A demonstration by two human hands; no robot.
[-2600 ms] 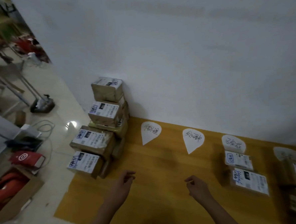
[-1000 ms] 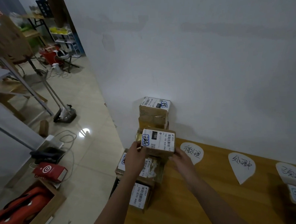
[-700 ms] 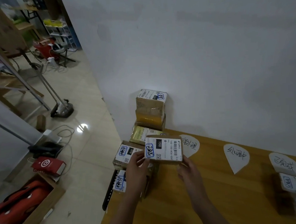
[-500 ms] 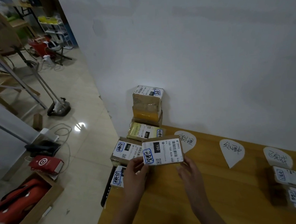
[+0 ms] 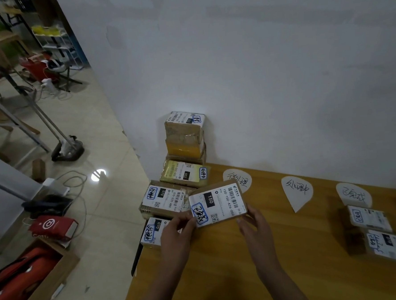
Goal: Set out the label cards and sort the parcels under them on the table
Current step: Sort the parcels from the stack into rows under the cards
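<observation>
Both hands hold a small cardboard parcel (image 5: pixel 216 203) with a white "150" shipping label, lifted above the wooden table (image 5: pixel 228 275). My left hand (image 5: pixel 176 234) grips its near left corner, my right hand (image 5: pixel 255 227) its near right corner. A stack of several labelled parcels (image 5: pixel 184 139) stands at the table's far left corner against the wall. Three white teardrop label cards lie along the wall: first card (image 5: pixel 239 181), second card (image 5: pixel 297 191), third card (image 5: pixel 354 194). Below the third card lie two parcels (image 5: pixel 369 218) (image 5: pixel 393 247).
The white wall (image 5: pixel 257 76) backs the table. On the tiled floor to the left are a cardboard box with red things (image 5: pixel 26 276), a red packet (image 5: pixel 53 227), cables (image 5: pixel 73 180) and a stand's base (image 5: pixel 67 149). The table's left edge drops off near the stack.
Both hands reached to the stack, took the "150" parcel off it and brought it down and right over the table. The view swung left, then eased back.
</observation>
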